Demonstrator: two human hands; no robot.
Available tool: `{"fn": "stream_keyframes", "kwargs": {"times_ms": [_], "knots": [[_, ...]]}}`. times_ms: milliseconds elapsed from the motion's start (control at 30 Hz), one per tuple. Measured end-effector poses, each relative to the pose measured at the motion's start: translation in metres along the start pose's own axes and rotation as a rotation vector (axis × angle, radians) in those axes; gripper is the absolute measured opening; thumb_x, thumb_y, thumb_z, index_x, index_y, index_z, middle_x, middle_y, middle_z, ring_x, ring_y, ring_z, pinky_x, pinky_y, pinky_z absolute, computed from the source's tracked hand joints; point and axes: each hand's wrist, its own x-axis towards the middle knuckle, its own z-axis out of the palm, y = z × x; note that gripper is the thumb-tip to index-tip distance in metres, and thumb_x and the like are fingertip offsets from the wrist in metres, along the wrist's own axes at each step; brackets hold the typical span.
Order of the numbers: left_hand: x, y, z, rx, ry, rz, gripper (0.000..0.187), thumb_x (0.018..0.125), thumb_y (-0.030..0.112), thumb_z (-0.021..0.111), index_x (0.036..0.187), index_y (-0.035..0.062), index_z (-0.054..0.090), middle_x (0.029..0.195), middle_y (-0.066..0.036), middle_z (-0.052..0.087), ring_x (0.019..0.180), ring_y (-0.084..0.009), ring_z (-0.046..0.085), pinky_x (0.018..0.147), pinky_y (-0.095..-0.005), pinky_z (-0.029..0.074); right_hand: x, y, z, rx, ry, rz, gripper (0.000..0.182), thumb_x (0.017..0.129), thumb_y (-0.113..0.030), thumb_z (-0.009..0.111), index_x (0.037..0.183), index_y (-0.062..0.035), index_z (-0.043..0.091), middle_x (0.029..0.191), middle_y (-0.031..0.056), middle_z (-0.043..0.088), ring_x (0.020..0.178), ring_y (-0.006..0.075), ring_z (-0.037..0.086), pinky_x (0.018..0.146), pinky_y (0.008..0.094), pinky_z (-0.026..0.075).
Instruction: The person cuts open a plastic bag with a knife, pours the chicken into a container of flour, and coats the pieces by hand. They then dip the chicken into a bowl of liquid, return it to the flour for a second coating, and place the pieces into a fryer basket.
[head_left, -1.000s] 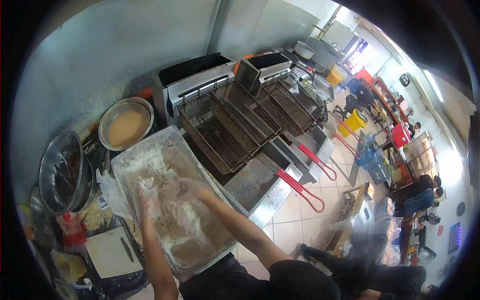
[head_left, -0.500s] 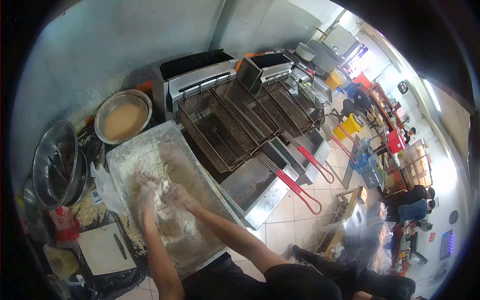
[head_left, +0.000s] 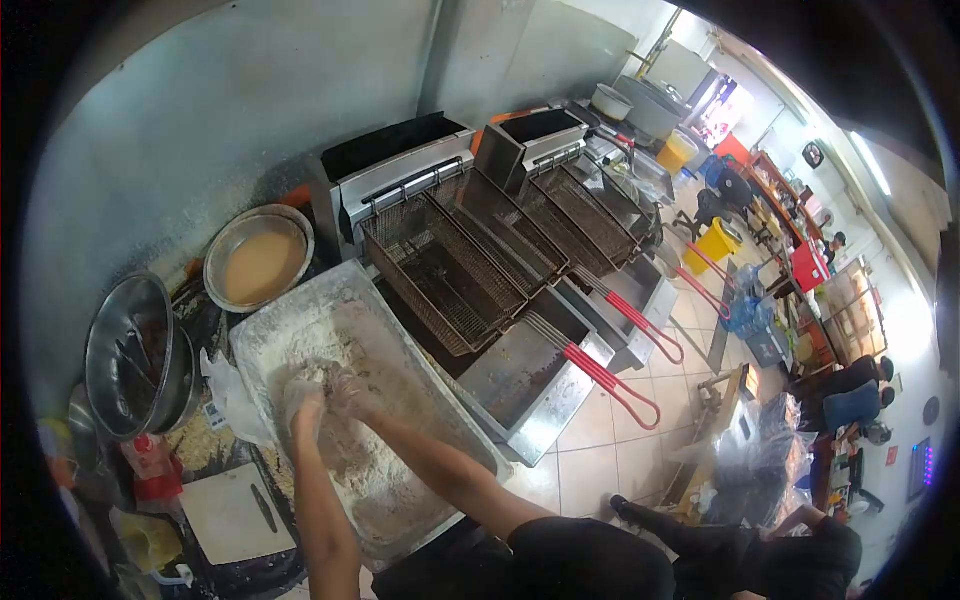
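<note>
**Flour tray, both hands buried in it**

Flour (head_left: 300, 350) fills a big metal tray (head_left: 455, 425) on the counter, right in front of the person and just left of the fryers. Both hands are down in it, side by side and almost touching, near the middle of the tray. The left hand (head_left: 303, 398) and the right hand (head_left: 347, 393) wear thin clear gloves caked white, and the fingers curl down into the pile; whether they grip a piece of food under the flour I cannot tell, the coating hides it.

Behind the tray, a round metal bowl (head_left: 260, 262) holds a tan batter. To the left stands a stack of steel bowls (head_left: 135, 355), and nearer the person a white cutting board (head_left: 232, 512) lies with a knife (head_left: 264, 508) on it. To the right, wire fryer baskets (head_left: 440, 270) with red handles (head_left: 610, 372) rest across the fryers. Other people sit far off by the tables at the right.
</note>
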Motion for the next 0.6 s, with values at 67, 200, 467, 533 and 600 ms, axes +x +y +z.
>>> {"fn": "stream_keyframes", "kwargs": {"times_ms": [67, 200, 467, 533, 600], "knots": [[0.01, -0.02, 0.01, -0.297, 0.039, 0.044, 0.034, 0.074, 0.026, 0.055, 0.09, -0.0033, 0.061, 0.089, -0.017, 0.063, 0.081, -0.0274, 0.059, 0.073, -0.0394, 0.045, 0.006, 0.021, 0.014, 0.445, 0.003, -0.011, 0.084, 0.067, -0.037, 0.063, 0.13, 0.0045, 0.027, 0.095, 0.0176, 0.054, 0.081, 0.0236, 0.054, 0.071, 0.0342, 0.044], [-0.045, 0.028, -0.055, -0.918, -0.307, -0.014, 0.038, 0.086, 0.029, 0.047, 0.106, -0.0016, 0.054, 0.097, -0.005, 0.057, 0.09, -0.0179, 0.05, 0.084, -0.0352, 0.04, 0.0, 0.032, 0.009, 0.8, 0.017, -0.068, 0.069, 0.068, -0.032, 0.061, 0.121, 0.0032, 0.034, 0.088, 0.0161, 0.054, 0.075, 0.0239, 0.053, 0.067, 0.0344, 0.044], [-0.033, 0.014, -0.046, -0.6, -0.317, 0.113, 0.037, 0.092, 0.03, 0.035, 0.111, 0.0024, 0.052, 0.106, -0.009, 0.054, 0.103, -0.02, 0.046, 0.093, -0.0305, 0.033, -0.03, 0.015, -0.048, 0.532, 0.108, -0.209, 0.037, 0.071, -0.021, 0.055, 0.099, 0.0019, 0.045, 0.083, 0.0177, 0.054, 0.073, 0.0287, 0.053, 0.064, 0.0373, 0.043], [-0.039, 0.02, -0.044, -0.877, -0.423, 0.005, 0.037, 0.091, 0.03, 0.035, 0.113, 0.0046, 0.052, 0.105, -0.012, 0.054, 0.102, -0.023, 0.048, 0.093, -0.0302, 0.034, -0.029, 0.012, -0.047, 0.53, 0.161, -0.316, 0.029, 0.072, -0.018, 0.054, 0.093, 0.0016, 0.048, 0.082, 0.0182, 0.054, 0.072, 0.0299, 0.052, 0.063, 0.0381, 0.043], [-0.039, 0.027, -0.042, -1.016, -0.473, -0.042, 0.037, 0.091, 0.03, 0.036, 0.114, 0.0056, 0.052, 0.104, -0.013, 0.055, 0.102, -0.0245, 0.049, 0.092, -0.03, 0.034, -0.029, 0.011, -0.042, 0.532, 0.245, -0.467, 0.022, 0.073, -0.016, 0.052, 0.087, 0.0013, 0.051, 0.081, 0.0186, 0.054, 0.072, 0.031, 0.052, 0.062, 0.0388, 0.043]]}}
